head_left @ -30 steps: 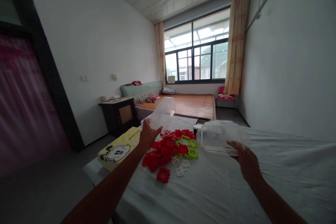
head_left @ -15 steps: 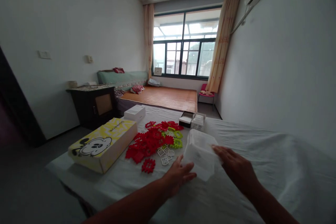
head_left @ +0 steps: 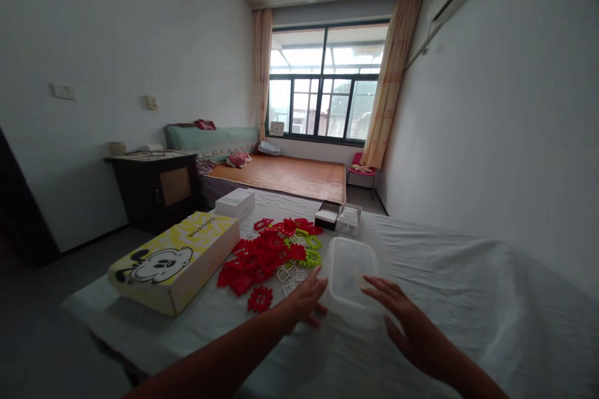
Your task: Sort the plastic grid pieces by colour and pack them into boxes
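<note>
A translucent plastic box [head_left: 352, 268] sits on the cloth-covered table, between my two hands. My left hand [head_left: 306, 300] is at its left side with the fingers stretched out and parted. On the other side, my right hand [head_left: 397, 312] has its fingers spread at the box's right edge; whether they touch it I cannot tell. Left of the box lies a pile of red lattice pieces [head_left: 264, 252], with lime-green pieces [head_left: 312, 257] and white pieces [head_left: 286, 273] along its right side. One red piece [head_left: 260, 299] lies apart in front.
A yellow and white cartoon box [head_left: 175, 262] stands at the table's left. Behind the pile are a white box [head_left: 234, 202], a black open box [head_left: 327, 214] and a small box with white contents [head_left: 349, 219]. A bed [head_left: 281, 176] is beyond the table.
The plastic box was tilted between my hands and now sits level on the table. Both hands have loosened from it, fingers spread. The view has shifted slightly.
</note>
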The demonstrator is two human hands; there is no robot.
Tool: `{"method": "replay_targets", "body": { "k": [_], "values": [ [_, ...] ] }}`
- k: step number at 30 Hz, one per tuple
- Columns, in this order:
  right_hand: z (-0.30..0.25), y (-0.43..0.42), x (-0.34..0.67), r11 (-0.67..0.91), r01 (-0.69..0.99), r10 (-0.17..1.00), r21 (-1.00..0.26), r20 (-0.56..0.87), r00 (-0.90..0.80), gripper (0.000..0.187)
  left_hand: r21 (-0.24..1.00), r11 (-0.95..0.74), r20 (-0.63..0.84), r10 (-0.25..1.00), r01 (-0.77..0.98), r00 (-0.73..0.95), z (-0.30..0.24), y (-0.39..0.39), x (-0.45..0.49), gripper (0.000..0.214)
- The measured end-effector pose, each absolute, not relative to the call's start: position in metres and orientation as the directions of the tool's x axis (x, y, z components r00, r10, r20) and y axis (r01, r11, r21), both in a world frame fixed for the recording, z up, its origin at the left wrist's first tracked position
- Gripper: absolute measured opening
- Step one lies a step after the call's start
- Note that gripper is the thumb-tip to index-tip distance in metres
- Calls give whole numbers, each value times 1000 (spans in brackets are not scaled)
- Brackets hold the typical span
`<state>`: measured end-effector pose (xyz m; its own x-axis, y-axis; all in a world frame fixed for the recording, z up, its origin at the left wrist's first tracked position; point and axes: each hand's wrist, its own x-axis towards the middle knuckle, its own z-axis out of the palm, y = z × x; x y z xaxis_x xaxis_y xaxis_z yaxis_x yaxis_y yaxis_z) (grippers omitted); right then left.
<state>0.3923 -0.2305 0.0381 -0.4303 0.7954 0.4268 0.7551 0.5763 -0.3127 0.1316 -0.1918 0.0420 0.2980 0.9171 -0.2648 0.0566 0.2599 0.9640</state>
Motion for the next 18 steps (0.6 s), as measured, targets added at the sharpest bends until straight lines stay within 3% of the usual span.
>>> {"method": "replay_targets", "body": {
  "k": [2, 4, 7, 10, 18],
  "values": [
    [32, -224, 395, 428, 704, 881, -566, 436, -185, 49, 965, 248, -264, 914, 91, 309, 43, -189, 135, 78],
    [24, -215, 395, 233, 592, 941, -771, 333, 62, 51, 963, 248, -269, 904, 107, 331, 41, -185, 138, 81],
    [20, -205, 386, 3, 368, 978, -930, 79, 191, 60, 961, 250, -277, 892, 120, 357, 38, -179, 144, 85],
    [25, -204, 371, -115, 126, 990, -985, -104, 90, 59, 958, 261, -286, 886, 118, 365, 33, -174, 149, 88],
    [33, -215, 360, -226, -133, 971, -965, -233, 44, 52, 970, 243, -237, 929, 13, 283, 24, -173, 161, 85]
  ]
}}
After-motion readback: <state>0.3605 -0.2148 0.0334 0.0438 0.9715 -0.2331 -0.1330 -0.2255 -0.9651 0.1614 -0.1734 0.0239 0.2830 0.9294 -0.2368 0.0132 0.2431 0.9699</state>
